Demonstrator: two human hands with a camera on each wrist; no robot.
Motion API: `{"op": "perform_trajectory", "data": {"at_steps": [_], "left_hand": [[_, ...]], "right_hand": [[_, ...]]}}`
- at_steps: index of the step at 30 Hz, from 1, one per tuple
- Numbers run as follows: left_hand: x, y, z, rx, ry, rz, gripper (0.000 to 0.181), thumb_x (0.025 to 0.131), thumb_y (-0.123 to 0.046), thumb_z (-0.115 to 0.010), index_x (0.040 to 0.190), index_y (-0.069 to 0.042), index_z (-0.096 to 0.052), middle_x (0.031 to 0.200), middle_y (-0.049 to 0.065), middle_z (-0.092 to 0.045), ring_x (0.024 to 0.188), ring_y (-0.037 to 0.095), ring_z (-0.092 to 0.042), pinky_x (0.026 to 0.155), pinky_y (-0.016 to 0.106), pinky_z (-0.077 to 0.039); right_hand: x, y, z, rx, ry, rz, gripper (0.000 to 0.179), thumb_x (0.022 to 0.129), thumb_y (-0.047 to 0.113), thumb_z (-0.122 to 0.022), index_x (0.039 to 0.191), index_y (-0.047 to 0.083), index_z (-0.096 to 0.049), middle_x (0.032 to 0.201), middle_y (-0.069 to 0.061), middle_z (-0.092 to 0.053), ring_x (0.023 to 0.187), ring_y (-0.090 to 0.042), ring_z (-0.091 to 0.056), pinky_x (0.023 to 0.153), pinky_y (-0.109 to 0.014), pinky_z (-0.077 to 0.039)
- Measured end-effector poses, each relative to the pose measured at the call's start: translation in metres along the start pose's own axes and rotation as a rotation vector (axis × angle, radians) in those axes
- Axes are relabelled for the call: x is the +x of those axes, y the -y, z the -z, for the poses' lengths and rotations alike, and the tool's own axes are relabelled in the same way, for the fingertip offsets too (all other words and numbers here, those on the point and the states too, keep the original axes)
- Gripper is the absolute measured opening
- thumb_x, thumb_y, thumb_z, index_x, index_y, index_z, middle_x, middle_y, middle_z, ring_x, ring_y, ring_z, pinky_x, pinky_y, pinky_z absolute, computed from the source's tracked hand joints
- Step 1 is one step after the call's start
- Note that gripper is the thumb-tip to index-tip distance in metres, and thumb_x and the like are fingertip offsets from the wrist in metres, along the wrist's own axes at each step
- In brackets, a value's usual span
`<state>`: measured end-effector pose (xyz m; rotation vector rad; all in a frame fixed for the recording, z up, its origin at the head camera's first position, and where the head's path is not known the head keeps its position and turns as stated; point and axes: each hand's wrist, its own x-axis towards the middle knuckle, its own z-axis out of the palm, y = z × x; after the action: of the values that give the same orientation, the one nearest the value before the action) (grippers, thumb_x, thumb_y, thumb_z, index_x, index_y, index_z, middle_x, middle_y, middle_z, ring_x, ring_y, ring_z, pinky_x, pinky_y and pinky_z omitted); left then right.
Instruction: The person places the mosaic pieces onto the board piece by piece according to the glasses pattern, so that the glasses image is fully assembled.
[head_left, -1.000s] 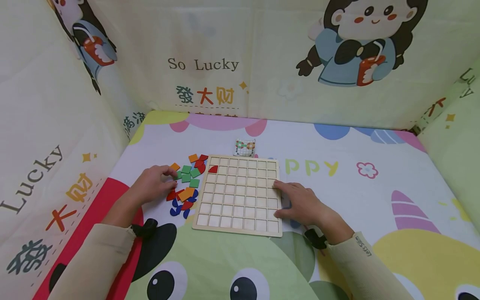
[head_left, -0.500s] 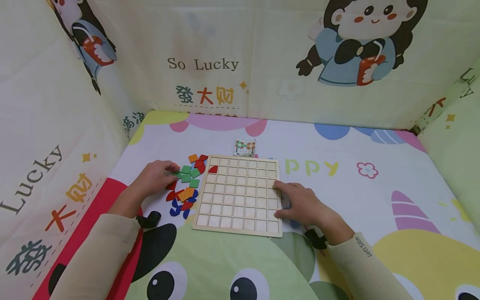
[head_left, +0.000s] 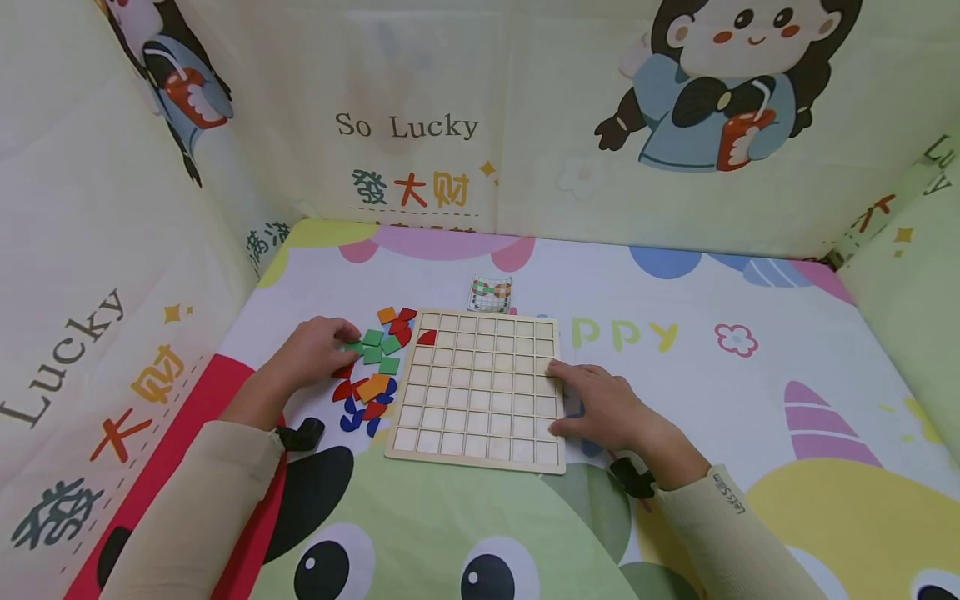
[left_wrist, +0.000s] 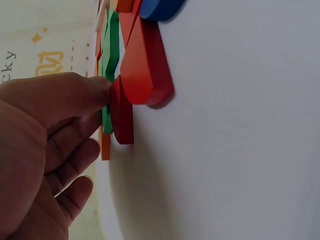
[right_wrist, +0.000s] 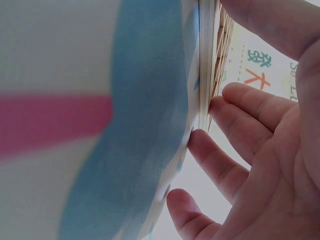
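My left hand (head_left: 311, 354) is at the left edge of a pile of flat coloured pieces, its thumb and forefinger pinching a green square tile (head_left: 353, 348). In the left wrist view, red rounded pieces (left_wrist: 145, 65) lie beside the thumb, and the forefinger's tip is hidden behind it. A wooden grid board (head_left: 480, 387) lies right of the pile, with one red quarter-circle piece (head_left: 427, 337) in a cell near its upper left. My right hand (head_left: 607, 408) touches the board's right edge with fingertips and thumb, the fingers loosely extended (right_wrist: 260, 135).
More green squares (head_left: 372, 355), orange pieces (head_left: 372, 388) and blue rounded pieces (head_left: 350, 423) are scattered left of the board. Behind the board stands a small pattern card (head_left: 491, 293). A printed cloth covers the table, and printed curtains (head_left: 540, 125) enclose it.
My left hand has moved slightly away from me and its thumb and forefinger have closed on the green tile. The right hand and the board have stayed in place.
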<state>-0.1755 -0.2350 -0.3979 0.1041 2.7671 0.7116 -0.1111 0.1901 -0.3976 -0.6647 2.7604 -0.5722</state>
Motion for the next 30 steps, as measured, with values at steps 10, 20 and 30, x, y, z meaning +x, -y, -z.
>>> {"op": "perform_trajectory", "data": {"at_steps": [10,20,30], "left_hand": [[-0.002,-0.009,0.008,-0.027,-0.008,-0.023,0.039,0.091,-0.015,-0.071,0.126,0.000,-0.062,0.126,0.022,-0.058,0.120,0.040,-0.047,0.084,0.045,-0.057],[0.018,-0.048,-0.005,-0.053,0.046,-0.141,0.030,0.090,-0.016,-0.074,0.117,-0.005,-0.066,0.123,0.017,-0.061,0.121,0.035,-0.050,0.095,0.046,-0.052],[0.037,-0.077,-0.018,-0.062,0.121,-0.244,0.030,0.091,-0.016,-0.074,0.118,-0.005,-0.065,0.118,0.013,-0.062,0.109,0.030,-0.051,0.097,0.043,-0.049]], "right_hand": [[0.001,0.001,0.000,0.003,0.006,0.000,0.078,0.083,0.033,-0.081,0.148,0.007,-0.046,0.150,-0.013,-0.047,0.133,-0.041,-0.043,0.093,-0.065,-0.038],[0.000,0.000,-0.001,0.004,0.002,-0.002,0.079,0.083,0.033,-0.082,0.148,0.006,-0.046,0.151,-0.013,-0.047,0.133,-0.041,-0.043,0.093,-0.065,-0.038],[0.000,-0.003,-0.003,0.004,-0.005,0.002,0.080,0.083,0.034,-0.082,0.148,0.006,-0.046,0.152,-0.011,-0.045,0.134,-0.040,-0.043,0.093,-0.065,-0.038]]}}
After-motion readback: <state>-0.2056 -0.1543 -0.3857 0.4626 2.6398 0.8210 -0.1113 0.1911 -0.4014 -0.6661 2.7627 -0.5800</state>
